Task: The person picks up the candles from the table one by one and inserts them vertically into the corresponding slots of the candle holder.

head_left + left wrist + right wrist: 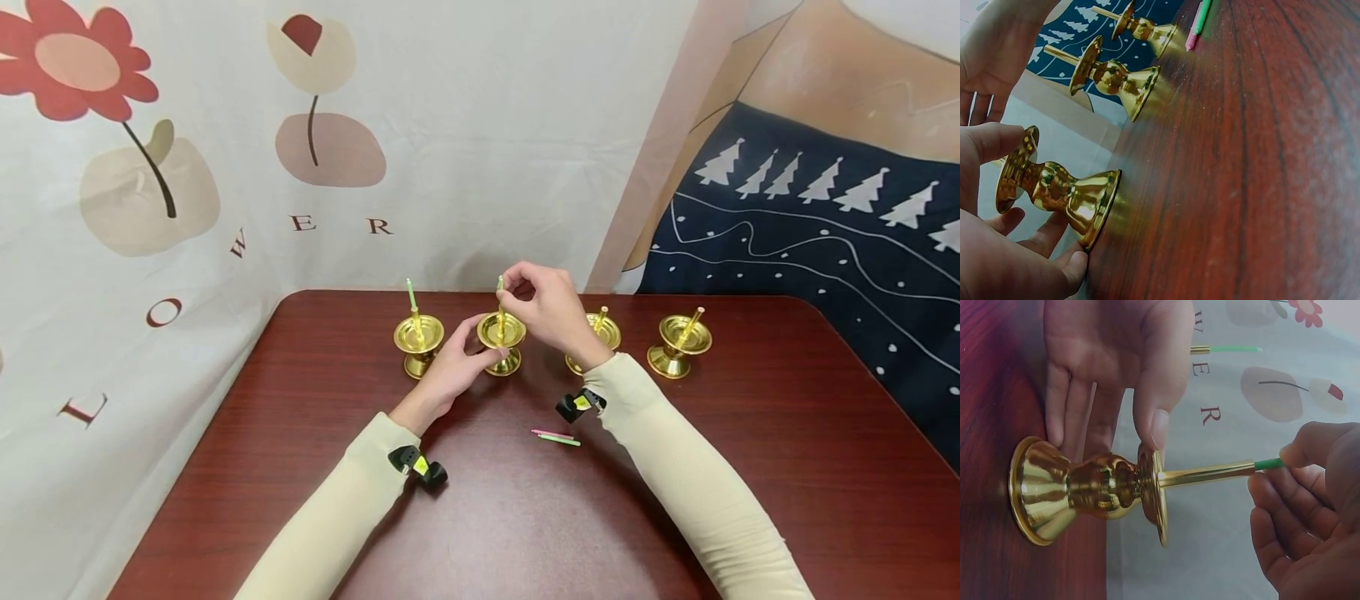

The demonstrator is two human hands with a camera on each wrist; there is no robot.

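Gold-coloured holders (678,343): four. Thin sticks (411,293): four in total, comprising three green sticks (1268,464) and one pink stick (551,432). Present: one left hand (457,367) and one right hand (552,307), two in all. Black wrist devices (420,467): two. Table (480,525): one. Printed flowers (77,62) on the pale backdrop (510,108): two. Legible printed letters (298,222): five.

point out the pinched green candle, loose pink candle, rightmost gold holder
Pinched green candle (1268,464): right wrist view, exposed middle.
Loose pink candle (1193,35): left wrist view, visible shaft.
Rightmost gold holder (678,343): head view, front of dish.
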